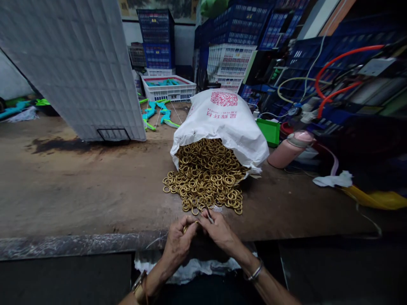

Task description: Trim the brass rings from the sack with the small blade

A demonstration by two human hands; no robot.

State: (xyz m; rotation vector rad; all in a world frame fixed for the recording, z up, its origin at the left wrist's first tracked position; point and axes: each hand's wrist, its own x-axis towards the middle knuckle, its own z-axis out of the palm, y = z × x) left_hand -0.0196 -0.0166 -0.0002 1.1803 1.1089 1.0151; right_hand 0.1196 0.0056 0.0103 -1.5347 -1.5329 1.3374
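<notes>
1. Brown, stained worktop [95, 190]; blue crates [155, 31] behind.
2. Heaped from mouth of white sack [219, 120] onto it: round, dull-gold rings [210, 180].
3. Pinched in left hand [178, 238] — gold ring [185, 229], partly hidden; gripped in right hand [220, 231] — slim dark tool [209, 213].

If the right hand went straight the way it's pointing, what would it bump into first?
Probably the left hand! The right hand points forward and inward, with the left one just ahead. Whether they already touch is hard to tell.
</notes>
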